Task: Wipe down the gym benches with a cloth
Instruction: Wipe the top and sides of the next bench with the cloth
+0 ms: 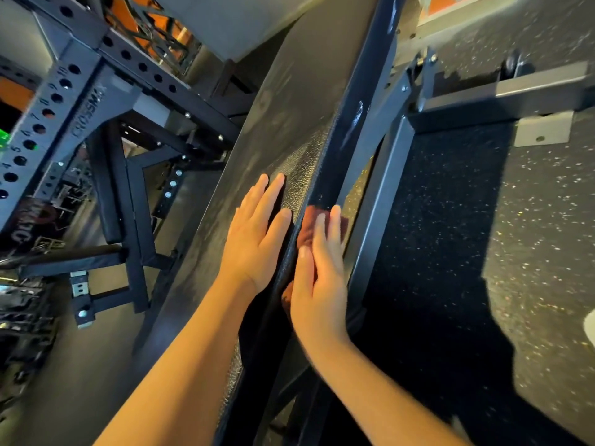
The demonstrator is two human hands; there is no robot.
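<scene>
A black padded gym bench (283,117) runs up the middle of the head view, its top dull and dusty. My left hand (257,233) lies flat on the bench top with straight fingers. My right hand (318,268) presses a reddish-brown cloth (310,225) against the bench's shiny side edge with straight fingers. Most of the cloth is hidden under that hand.
The bench's grey steel frame (386,175) stands just right of my right hand, with a cross bar (515,91) at the upper right. A perforated power rack (51,111) and padded arms (109,194) crowd the left. Speckled rubber floor (483,236) lies at the right.
</scene>
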